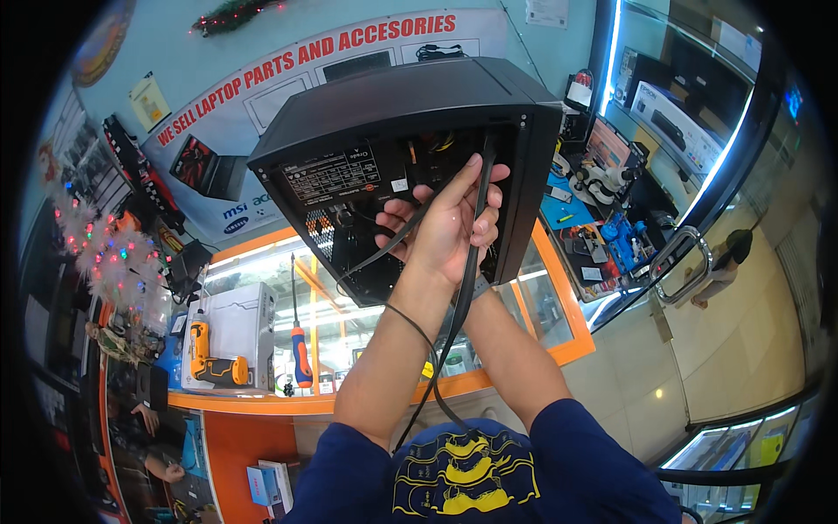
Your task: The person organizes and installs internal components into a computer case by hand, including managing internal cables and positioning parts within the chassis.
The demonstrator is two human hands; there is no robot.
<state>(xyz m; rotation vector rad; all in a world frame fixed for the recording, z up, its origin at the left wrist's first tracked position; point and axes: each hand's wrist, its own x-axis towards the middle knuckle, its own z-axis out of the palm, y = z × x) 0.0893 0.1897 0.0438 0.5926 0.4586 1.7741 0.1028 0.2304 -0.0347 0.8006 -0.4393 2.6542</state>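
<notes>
A black computer case [401,96] is tilted over the glass counter, its open side facing me, showing a labelled power supply [330,170] and internal wires. My left hand [458,210] is closed on a flat black cable [471,271] near the case's right inner edge; the cable hangs down between my forearms. My right hand [397,227] is mostly hidden behind the left, curled fingers showing inside the case beside another black strap [375,253]; what it holds, I cannot make out. A blue-orange screwdriver [301,354] and a yellow drill [218,367] on a white box lie left below.
The orange-framed glass counter [567,323] spans below the case. A cluttered repair bench [580,218] with a microscope stands right, near a glass door with a steel handle [676,262]. A lit white tree [105,244] is left. Other people's hands [148,419] show lower left; someone [724,266] is beyond the door.
</notes>
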